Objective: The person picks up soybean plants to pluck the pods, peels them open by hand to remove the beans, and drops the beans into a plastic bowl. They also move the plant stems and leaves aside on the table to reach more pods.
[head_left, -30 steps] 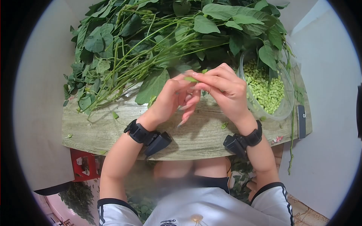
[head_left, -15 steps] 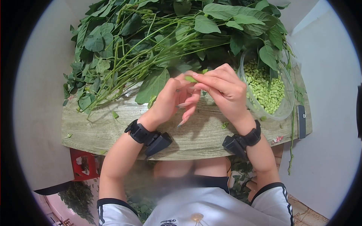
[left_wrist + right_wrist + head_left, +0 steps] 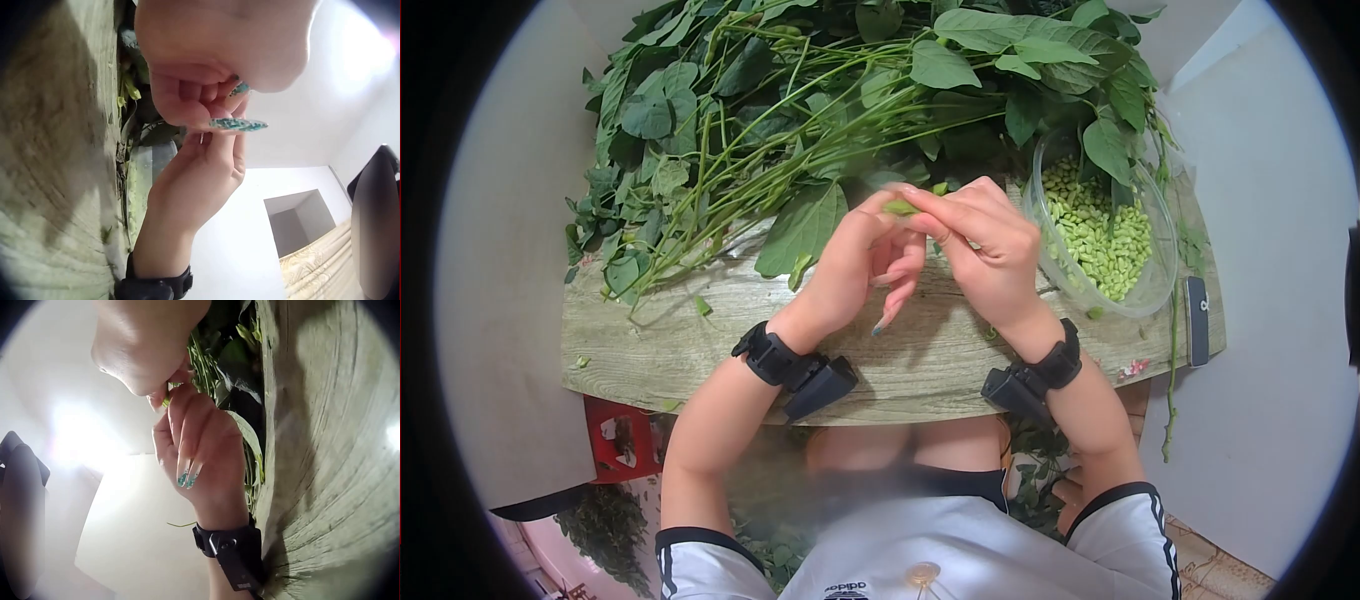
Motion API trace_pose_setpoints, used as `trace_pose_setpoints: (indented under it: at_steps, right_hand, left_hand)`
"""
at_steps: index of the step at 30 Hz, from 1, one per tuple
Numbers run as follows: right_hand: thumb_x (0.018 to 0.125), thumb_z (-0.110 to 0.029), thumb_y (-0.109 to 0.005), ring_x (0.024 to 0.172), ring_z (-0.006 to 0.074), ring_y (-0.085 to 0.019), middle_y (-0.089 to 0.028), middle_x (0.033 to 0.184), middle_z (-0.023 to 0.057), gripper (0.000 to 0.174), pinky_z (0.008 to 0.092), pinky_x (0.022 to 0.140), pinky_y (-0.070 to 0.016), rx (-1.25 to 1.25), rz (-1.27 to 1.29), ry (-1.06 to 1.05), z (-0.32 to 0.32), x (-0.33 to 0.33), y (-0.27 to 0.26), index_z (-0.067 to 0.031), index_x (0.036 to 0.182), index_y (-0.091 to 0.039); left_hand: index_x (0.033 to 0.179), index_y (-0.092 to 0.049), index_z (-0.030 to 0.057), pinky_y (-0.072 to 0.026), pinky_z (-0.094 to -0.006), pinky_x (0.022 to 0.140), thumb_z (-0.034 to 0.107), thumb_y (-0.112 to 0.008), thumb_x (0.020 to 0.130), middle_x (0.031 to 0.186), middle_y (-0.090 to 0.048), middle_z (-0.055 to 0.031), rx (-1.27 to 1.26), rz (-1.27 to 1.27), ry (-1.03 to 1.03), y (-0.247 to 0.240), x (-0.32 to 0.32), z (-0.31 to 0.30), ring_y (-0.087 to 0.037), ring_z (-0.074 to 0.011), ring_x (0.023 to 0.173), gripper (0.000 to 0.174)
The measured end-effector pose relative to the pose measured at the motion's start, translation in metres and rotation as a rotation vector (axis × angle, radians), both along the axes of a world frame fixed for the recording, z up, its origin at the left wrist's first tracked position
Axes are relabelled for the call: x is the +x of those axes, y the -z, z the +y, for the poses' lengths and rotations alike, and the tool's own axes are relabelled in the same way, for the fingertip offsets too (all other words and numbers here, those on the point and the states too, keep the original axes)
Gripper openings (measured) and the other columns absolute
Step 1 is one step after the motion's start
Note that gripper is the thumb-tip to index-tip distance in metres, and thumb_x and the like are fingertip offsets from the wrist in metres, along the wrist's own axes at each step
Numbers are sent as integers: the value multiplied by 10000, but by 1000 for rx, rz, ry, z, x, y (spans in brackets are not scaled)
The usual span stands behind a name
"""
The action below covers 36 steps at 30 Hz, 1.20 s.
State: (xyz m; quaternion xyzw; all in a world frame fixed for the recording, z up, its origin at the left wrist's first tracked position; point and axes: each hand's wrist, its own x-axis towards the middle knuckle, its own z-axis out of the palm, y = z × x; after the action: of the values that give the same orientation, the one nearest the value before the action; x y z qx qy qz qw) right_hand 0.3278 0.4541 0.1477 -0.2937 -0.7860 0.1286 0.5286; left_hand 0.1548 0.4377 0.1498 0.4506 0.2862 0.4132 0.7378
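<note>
A small green bean pod (image 3: 899, 207) is pinched between the fingertips of both hands, above the wooden table. My left hand (image 3: 852, 256) holds one side of it between thumb and forefinger, its other fingers loosely bent toward me. From the right, my right hand (image 3: 988, 240) pinches the pod with thumb and forefinger, its tips meeting those of the left. In the right wrist view a sliver of the pod (image 3: 166, 400) shows between the hands; in the left wrist view the fingers hide it. Right of the right hand stands a clear plastic tub (image 3: 1168, 262) of shelled green beans (image 3: 1112, 250).
Leafy bean plants (image 3: 800, 150) with long stems are heaped across the back of the wooden table (image 3: 930, 385). Pod scraps (image 3: 703, 306) lie on the wood. A dark flat device (image 3: 1197, 322) rests at the right edge, near a hanging stem (image 3: 1171, 410). A red crate (image 3: 622, 440) stands below left.
My right hand has shifted slightly left and down, its fingertips closer over the pod. The left hand keeps nearly the same place, and both still pinch the pod.
</note>
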Motion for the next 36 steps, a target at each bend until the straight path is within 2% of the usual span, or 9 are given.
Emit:
trace_pose_setpoints:
  at_steps: [8, 11, 13, 16, 18, 23, 28, 30, 36]
  right_hand:
    - [893, -38, -651, 724, 189, -570, -668, 787, 74, 306, 299, 684, -473, -257, 30, -29, -6, -5, -2, -76, 1189, -717]
    - [967, -99, -595, 738, 129, -564, -665, 800, 53, 320, 277, 680, -469, -439, 185, -132, -6, -7, 1, -65, 1279, -660]
    - [1007, -156, -547, 767, 70, -551, -639, 845, 11, 403, 253, 682, -466, -748, 336, -246, -11, -8, -5, -60, 1399, -553]
    - [1019, -189, -512, 768, 43, -534, -588, 851, -21, 470, 225, 681, -456, -827, 359, -289, -8, -6, -3, -54, 1466, -460]
    - [1014, -197, -509, 759, 40, -527, -564, 829, -29, 470, 214, 679, -448, -885, 395, -298, -7, -6, -7, -51, 1458, -464]
    - [1005, -203, -503, 711, 24, -481, -512, 778, -51, 435, 194, 625, -406, -917, 427, -265, -4, -5, -5, -39, 1407, -502]
    - [1005, -196, -511, 630, 20, -399, -515, 772, -60, 437, 198, 568, -343, -1169, 522, -382, 2, 2, -1, -57, 1418, -473]
    - [1005, -181, -513, 633, 5, -392, -502, 759, -70, 451, 188, 552, -324, -1107, 501, -352, 1, -2, -3, -67, 1438, -456]
    - [1006, -145, -523, 628, -8, -388, -506, 728, -74, 528, 176, 548, -311, -800, 307, -217, -3, -3, 0, -102, 1507, -362]
  left_hand:
    - [1093, -488, 11, -388, -240, 398, 228, -318, 1005, 644, -467, -21, 167, 157, -133, 3, 6, -4, -471, -125, 421, 289]
    - [1060, -491, 8, -386, -250, 394, 217, -322, 1015, 630, -459, -16, 250, 243, -150, 6, 6, -4, -477, -122, 412, 273]
    - [1050, -491, 6, -387, -254, 392, 213, -323, 1018, 624, -457, -14, 268, 280, -153, 6, 5, -4, -481, -121, 409, 268]
    - [1041, -489, 8, -397, -267, 391, 193, -330, 1018, 626, -485, -24, 312, 287, -138, 6, 5, -4, -493, -128, 406, 246]
    - [1134, -460, 18, -396, -237, 414, 200, -311, 1006, 648, -433, -5, 347, 383, -113, 6, 5, -4, -464, -110, 439, 268]
    - [1103, -462, 20, -402, -242, 417, 210, -307, 1022, 635, -428, -3, 351, 414, -90, 6, 8, -7, -469, -103, 448, 259]
    - [1079, -465, 24, -403, -244, 417, 220, -300, 1033, 625, -419, -1, 396, 440, -80, 12, 8, -5, -471, -105, 444, 261]
    - [999, -483, 20, -410, -271, 388, 188, -346, 1025, 623, -508, -32, 295, 398, -103, 15, 9, -2, -503, -127, 412, 219]
    - [923, -511, 49, -395, -227, 370, 300, -389, 1053, 656, -508, 3, 162, 253, -113, 8, 8, -2, -499, -92, 428, 308]
